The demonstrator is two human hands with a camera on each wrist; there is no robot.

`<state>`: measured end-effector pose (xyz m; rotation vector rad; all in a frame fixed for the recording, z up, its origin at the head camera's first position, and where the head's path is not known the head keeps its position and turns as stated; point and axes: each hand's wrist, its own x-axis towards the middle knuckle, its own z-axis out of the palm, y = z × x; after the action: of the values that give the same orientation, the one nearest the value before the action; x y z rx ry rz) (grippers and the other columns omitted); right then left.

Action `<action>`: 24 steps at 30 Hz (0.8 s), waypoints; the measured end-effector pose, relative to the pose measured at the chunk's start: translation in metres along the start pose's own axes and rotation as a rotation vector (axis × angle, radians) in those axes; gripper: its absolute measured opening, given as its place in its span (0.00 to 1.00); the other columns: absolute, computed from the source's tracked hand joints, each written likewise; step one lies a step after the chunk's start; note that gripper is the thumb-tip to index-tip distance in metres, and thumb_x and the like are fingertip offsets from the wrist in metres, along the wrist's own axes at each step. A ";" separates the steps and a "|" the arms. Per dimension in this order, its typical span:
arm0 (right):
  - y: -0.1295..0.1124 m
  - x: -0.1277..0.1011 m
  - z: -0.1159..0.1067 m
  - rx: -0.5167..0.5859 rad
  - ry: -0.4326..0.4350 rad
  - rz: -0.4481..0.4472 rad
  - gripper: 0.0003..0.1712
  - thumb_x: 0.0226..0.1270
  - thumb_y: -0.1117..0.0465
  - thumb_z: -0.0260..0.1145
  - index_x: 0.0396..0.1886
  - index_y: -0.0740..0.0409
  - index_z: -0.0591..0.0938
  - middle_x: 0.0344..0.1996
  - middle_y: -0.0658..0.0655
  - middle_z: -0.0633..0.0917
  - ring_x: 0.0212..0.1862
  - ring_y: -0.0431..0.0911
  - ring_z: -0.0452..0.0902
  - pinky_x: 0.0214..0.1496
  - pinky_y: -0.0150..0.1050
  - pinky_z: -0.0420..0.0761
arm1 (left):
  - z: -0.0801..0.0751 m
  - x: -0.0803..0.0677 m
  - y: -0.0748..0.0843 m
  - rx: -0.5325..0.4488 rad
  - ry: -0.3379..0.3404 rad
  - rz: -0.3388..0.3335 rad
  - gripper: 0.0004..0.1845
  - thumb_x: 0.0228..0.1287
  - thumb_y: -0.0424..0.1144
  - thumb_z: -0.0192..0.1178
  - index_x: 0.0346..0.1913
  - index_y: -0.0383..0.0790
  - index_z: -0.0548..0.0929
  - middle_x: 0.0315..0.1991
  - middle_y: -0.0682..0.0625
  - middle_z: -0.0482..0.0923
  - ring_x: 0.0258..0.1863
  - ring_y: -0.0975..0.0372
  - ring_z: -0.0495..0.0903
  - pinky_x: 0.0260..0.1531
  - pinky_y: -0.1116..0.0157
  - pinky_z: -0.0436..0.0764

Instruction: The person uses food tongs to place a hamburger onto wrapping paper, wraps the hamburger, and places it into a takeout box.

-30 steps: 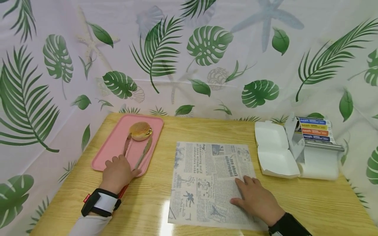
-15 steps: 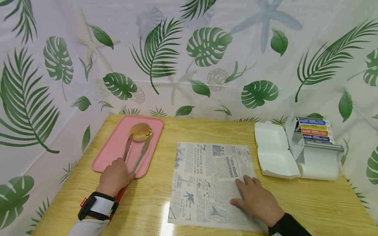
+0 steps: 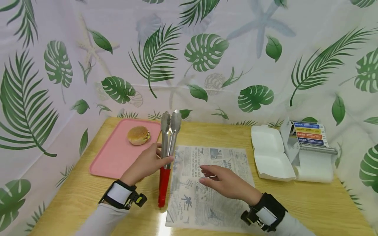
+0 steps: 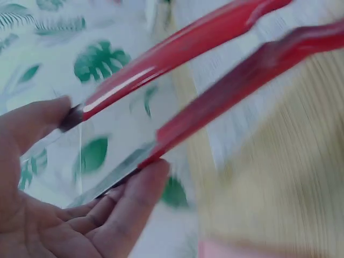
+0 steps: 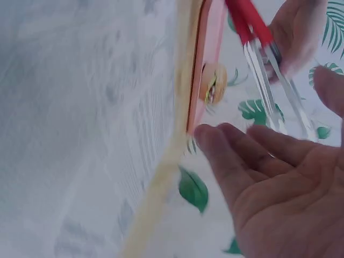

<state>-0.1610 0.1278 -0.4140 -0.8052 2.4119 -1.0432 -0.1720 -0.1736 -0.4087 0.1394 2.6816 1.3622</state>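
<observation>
My left hand (image 3: 149, 162) grips metal tongs (image 3: 169, 147) with red handles by their steel arms. In the head view the tongs point up toward the back wall, in front of the paper's left edge. The left wrist view shows the thumb on one arm and fingers on the other, with the red handles (image 4: 177, 48) spread apart. Above the newsprint-patterned wrapping paper (image 3: 189, 209), my right hand (image 3: 227, 183) holds nothing, its fingers extended toward the tongs. A burger (image 3: 138, 135) with a bun and filling sits at the back of the pink tray (image 3: 112, 160) on the left.
An opened white clamshell box (image 3: 274, 165) lies at the right of the wooden table (image 3: 236, 131). Beside it stands a metal dispenser (image 3: 317, 149) with several coloured wrap boxes and a white roll. Leaf-patterned cloth (image 3: 212, 98) hangs behind the table.
My left hand has lifted the tongs off the tray and moved right, turning them upward. The right hand has risen from the paper and shifted left. The burger stays on the tray.
</observation>
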 end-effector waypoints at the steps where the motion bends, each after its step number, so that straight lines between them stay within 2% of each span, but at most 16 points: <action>1: 0.000 0.006 0.004 0.057 -0.010 0.019 0.37 0.78 0.42 0.58 0.75 0.60 0.69 0.66 0.61 0.78 0.64 0.57 0.76 0.62 0.55 0.77 | 0.006 0.003 0.004 -0.041 -0.007 0.014 0.34 0.66 0.49 0.69 0.67 0.34 0.70 0.42 0.46 0.82 0.37 0.58 0.82 0.36 0.60 0.81; 6: 0.003 0.024 0.021 0.280 -0.006 0.185 0.43 0.74 0.36 0.60 0.78 0.55 0.64 0.66 0.58 0.77 0.67 0.56 0.73 0.64 0.59 0.75 | 0.032 0.011 0.027 -0.196 -0.092 0.063 0.39 0.69 0.53 0.66 0.74 0.38 0.64 0.47 0.47 0.79 0.45 0.57 0.81 0.43 0.58 0.82; 10: 0.007 0.027 0.024 0.412 0.016 0.204 0.41 0.73 0.38 0.62 0.76 0.56 0.66 0.60 0.59 0.80 0.64 0.55 0.75 0.65 0.59 0.74 | 0.043 0.012 0.040 -0.304 -0.163 0.096 0.38 0.71 0.52 0.64 0.74 0.36 0.62 0.49 0.45 0.78 0.47 0.57 0.81 0.47 0.59 0.84; 13: 0.008 0.026 0.021 0.454 0.015 0.180 0.35 0.75 0.40 0.61 0.69 0.58 0.70 0.53 0.59 0.82 0.58 0.52 0.78 0.62 0.54 0.77 | 0.046 0.013 0.043 -0.351 -0.181 0.106 0.35 0.73 0.50 0.63 0.72 0.34 0.63 0.49 0.43 0.78 0.47 0.58 0.82 0.47 0.60 0.84; 16: 0.007 0.023 0.015 0.458 0.009 0.169 0.31 0.76 0.42 0.60 0.64 0.60 0.71 0.48 0.58 0.83 0.53 0.50 0.81 0.59 0.52 0.79 | 0.046 0.014 0.041 -0.313 -0.185 0.110 0.35 0.73 0.51 0.63 0.72 0.36 0.64 0.49 0.45 0.79 0.47 0.58 0.82 0.47 0.59 0.83; 20: 0.009 0.020 0.006 0.452 0.032 0.171 0.31 0.77 0.44 0.60 0.65 0.62 0.68 0.45 0.60 0.84 0.48 0.50 0.84 0.55 0.51 0.80 | 0.039 0.014 0.037 -0.169 -0.184 0.118 0.40 0.72 0.56 0.62 0.77 0.39 0.59 0.54 0.47 0.79 0.52 0.56 0.82 0.48 0.56 0.82; 24: 0.013 0.020 -0.007 0.352 0.104 0.181 0.33 0.76 0.45 0.61 0.68 0.63 0.66 0.40 0.61 0.83 0.40 0.52 0.83 0.44 0.45 0.81 | 0.028 0.011 0.025 -0.010 -0.157 0.121 0.44 0.71 0.59 0.61 0.78 0.39 0.57 0.58 0.45 0.78 0.56 0.53 0.80 0.49 0.54 0.82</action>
<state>-0.1840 0.1259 -0.4219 -0.4143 2.2378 -1.4090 -0.1774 -0.1346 -0.4056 0.3965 2.5723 1.3364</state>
